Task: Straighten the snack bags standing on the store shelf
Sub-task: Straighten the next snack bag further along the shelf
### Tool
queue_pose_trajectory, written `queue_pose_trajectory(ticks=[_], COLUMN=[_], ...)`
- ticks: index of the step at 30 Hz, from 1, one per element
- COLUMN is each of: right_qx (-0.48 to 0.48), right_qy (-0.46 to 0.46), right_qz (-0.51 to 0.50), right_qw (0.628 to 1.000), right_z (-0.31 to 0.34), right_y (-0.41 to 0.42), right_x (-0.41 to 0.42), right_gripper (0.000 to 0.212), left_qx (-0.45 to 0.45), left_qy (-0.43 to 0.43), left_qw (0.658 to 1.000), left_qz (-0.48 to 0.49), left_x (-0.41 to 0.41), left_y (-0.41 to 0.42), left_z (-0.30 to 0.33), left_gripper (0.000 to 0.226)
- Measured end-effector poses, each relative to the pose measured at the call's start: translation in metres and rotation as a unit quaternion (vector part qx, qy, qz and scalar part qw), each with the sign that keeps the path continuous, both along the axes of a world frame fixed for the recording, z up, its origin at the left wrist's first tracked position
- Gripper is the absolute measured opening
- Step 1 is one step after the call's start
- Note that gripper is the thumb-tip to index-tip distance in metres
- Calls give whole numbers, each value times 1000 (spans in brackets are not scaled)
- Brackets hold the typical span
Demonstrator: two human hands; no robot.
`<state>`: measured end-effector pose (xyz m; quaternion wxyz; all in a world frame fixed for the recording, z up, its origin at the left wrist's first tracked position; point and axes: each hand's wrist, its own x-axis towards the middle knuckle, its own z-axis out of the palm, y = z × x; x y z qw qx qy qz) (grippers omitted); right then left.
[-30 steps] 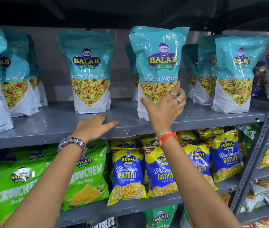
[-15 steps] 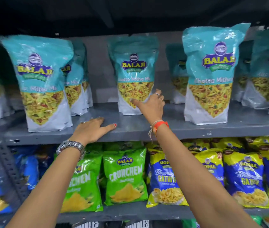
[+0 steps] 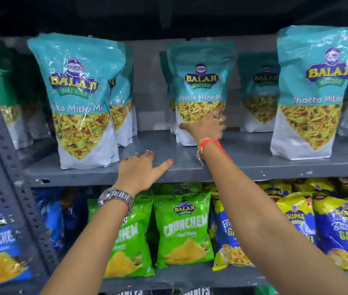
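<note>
R hand (image 3: pixel 206 128) grips mid teal bag (image 3: pixel 198 81); L hand (image 3: pixel 141 169) flat on shelf (image 3: pixel 253 165).

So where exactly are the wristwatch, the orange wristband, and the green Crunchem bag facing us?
wristwatch (image 3: pixel 116 199): head view, on the metal band at the left wrist.
orange wristband (image 3: pixel 210 143): head view, on the band at the right wrist.
green Crunchem bag (image 3: pixel 184 228): head view, on the bag's printed front, lower shelf.

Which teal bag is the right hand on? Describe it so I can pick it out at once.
Start at the upper grey shelf holding teal Balaji Khatta Mitha Mix bags. The middle front bag stands further back than the front bags either side. It alone has the right hand, with rings and an orange wristband, pressed against its lower front.
</note>
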<state>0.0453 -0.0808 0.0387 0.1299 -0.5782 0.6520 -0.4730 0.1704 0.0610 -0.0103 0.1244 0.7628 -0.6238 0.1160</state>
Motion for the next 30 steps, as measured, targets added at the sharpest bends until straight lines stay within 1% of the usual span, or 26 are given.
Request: queue_pose_trajectory(ticks=[8, 11, 18, 22, 27, 30], right_qx=[-15, -17, -18, -15, -12, -18], right_qy=[-20, -25, -12, -2, 9, 7], right_qz=[-1, -5, -12, -14, -24, -23], right_qw=[1000, 1000, 1000, 1000, 1000, 1000], right_z=[1, -1, -3, -5, -8, -8], right_y=[16, 28, 63, 81, 97, 107], right_x=[-6, -8, -16, -20, -25, -30], right_gripper=[138, 138, 139, 140, 136, 140], left_qx=[-13, -22, -46, -45, -45, -44], left_qy=[7, 6, 5, 6, 8, 11], left_qw=[1000, 1000, 999, 999, 999, 999], left_qz=[-6, -6, 0, -3, -3, -3], left_x=[4, 4, 3, 2, -1, -2], left_y=[-4, -5, -3, 1, 5, 6], left_z=[-6, -7, -5, -3, -1, -1], left_gripper=[84, 81, 75, 72, 69, 70])
